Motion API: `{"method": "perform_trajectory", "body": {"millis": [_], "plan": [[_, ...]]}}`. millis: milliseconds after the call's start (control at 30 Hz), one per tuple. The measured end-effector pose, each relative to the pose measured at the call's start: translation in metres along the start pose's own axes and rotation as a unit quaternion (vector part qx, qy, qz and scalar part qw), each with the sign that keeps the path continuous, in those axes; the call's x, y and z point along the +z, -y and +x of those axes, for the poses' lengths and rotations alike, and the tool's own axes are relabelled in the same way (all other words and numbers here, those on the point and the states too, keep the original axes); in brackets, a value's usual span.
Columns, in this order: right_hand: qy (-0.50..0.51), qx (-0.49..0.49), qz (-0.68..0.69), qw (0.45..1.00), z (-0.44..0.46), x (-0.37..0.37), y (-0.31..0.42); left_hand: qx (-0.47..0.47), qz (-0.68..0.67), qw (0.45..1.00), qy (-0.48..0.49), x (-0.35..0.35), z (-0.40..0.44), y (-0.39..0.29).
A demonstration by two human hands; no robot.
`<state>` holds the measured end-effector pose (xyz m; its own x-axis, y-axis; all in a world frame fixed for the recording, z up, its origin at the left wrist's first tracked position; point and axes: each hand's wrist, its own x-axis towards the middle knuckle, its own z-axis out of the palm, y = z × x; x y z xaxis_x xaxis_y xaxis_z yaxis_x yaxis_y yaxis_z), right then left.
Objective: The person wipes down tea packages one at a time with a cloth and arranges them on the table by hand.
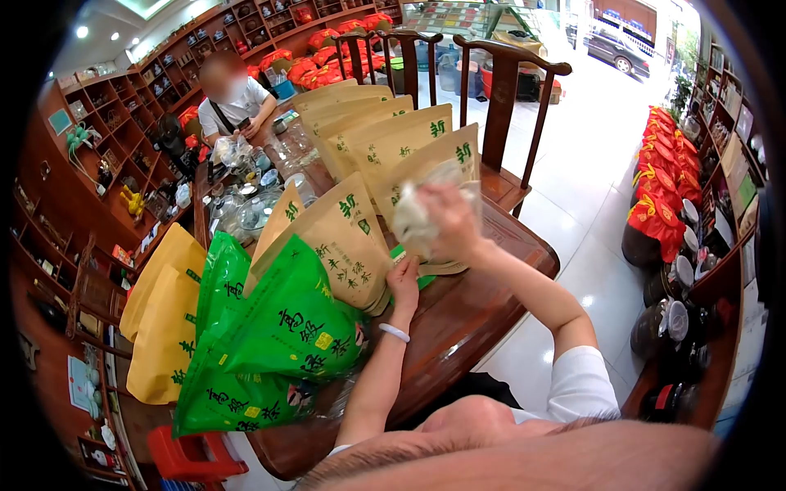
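Note:
My right hand (450, 217) is closed on a pale cloth (416, 219), slightly blurred, against the front of a kraft paper bag (458, 159) with green print. Lower and to the left, my left hand (404, 281) has its fingers closed at the lower edge of another kraft bag (344, 233); what they pinch is hard to make out. More kraft bags (405, 147) stand in a row behind. Left of my left hand lie green bags (286, 319) with black writing, and yellow bags (168, 327) lean beyond them.
Glassware (254, 213) covers part of the dark wooden table (458, 327). A person (237, 102) sits at the far side. Wooden chairs (503, 106) line the table's far right edge. A red stool (192, 454) stands at the lower left. Red-covered jars (655, 213) line the right.

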<state>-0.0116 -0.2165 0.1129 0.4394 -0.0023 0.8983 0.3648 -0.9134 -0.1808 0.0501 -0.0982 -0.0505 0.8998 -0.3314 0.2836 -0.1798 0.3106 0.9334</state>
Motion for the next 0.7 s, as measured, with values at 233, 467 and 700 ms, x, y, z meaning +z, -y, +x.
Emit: {"method": "perform_trajectory", "body": {"millis": [233, 467, 700], "plan": [[0.013, -0.038, 0.012, 0.999, 0.023, -0.005, 0.013, 0.0, -0.003, 1.0, -0.01, -0.003, -0.002, 0.006], [-0.148, 0.195, -0.049, 0.968, 0.001, -0.04, -0.075, 0.002, 0.014, 1.0, 0.007, 0.002, -0.005, -0.014], [-0.008, 0.38, 0.083, 0.921, -0.131, -0.027, -0.072, -0.01, 0.019, 1.0, 0.001, 0.004, -0.004, -0.016]]}}
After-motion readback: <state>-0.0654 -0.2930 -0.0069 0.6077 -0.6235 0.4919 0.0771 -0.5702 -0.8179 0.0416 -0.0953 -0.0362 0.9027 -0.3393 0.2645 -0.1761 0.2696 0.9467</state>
